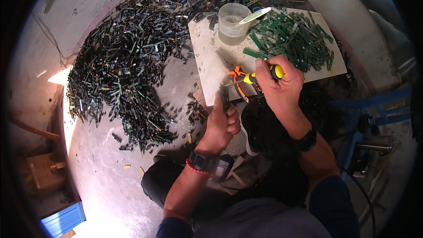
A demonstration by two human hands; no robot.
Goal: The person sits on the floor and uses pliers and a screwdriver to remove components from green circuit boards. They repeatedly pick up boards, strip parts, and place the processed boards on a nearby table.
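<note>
My right hand (284,86) is closed around a screwdriver (276,72) with a yellow and black handle. Its thin shaft points left and meets a small dark strip (224,93), which stands pinched upright in my left hand (222,123). The strip's details are too blurred to make out. Right behind the screwdriver shaft, orange-and-black handled pliers (241,91) lie at the near edge of a pale board (205,55). Green circuit board strips (295,37) are piled on the board beyond my right hand.
A translucent plastic tub (232,33) with liquid stands on the board, a white-and-green stick (255,15) across its rim. A large heap of dark strips (123,61) covers the floor at left and far. A blue metal frame (374,101) stands at right, a blue box (64,220) lower left.
</note>
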